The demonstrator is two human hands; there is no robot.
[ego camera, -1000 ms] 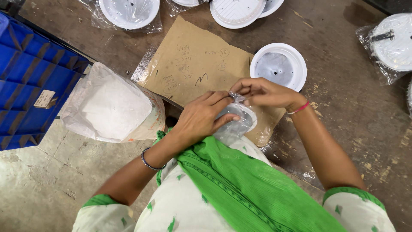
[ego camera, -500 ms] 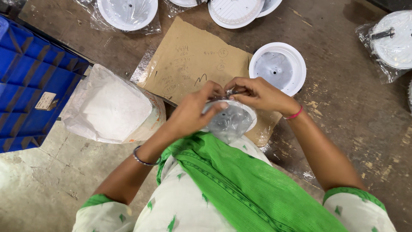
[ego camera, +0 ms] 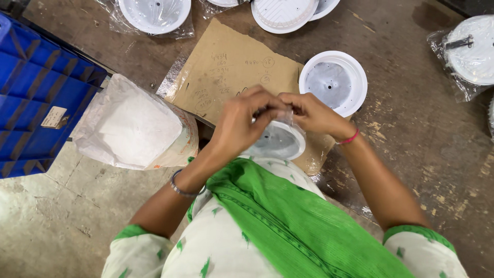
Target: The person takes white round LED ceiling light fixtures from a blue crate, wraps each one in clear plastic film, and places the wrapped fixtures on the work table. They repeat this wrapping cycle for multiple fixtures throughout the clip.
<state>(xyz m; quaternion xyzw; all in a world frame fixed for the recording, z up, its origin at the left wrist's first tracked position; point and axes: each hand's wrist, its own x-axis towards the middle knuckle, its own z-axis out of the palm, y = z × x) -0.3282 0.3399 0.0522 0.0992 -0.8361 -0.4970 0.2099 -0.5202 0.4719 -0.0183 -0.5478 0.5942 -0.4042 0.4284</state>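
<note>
- A round white plastic housing (ego camera: 278,141), wrapped in a clear plastic bag (ego camera: 294,135), sits at the centre of the frame, just above the person's lap and over the lower edge of a cardboard sheet (ego camera: 226,72).
- The left hand (ego camera: 242,121) covers the housing's upper left, fingers curled and pinched on the top of the bag; a metal bangle (ego camera: 181,189) circles that wrist.
- The right hand (ego camera: 314,114) meets it from the right, its fingertips closed on the same bit of bag, touching the left hand's fingers; a red thread band (ego camera: 350,138) rings the wrist.
- What exactly lies between the pinching fingertips cannot be told.
- Just right of and above the hands, a second white housing (ego camera: 333,82) lies bare and open side up, partly on the cardboard.
- The cardboard, with pen scribbles on it, rests on a worn wooden table (ego camera: 411,118).
- At centre left, a bulging white sack (ego camera: 131,126) stands against the table edge; a blue plastic crate (ego camera: 36,92) fills the left edge.
- Along the top edge lie more white discs: a bagged one (ego camera: 154,13) at upper left, a ribbed one (ego camera: 284,14) at top centre.
- Another bagged housing with a metal clip (ego camera: 471,49) lies at upper right.
- A green scarf (ego camera: 288,221) drapes over the person's white patterned top at the bottom of the frame.
</note>
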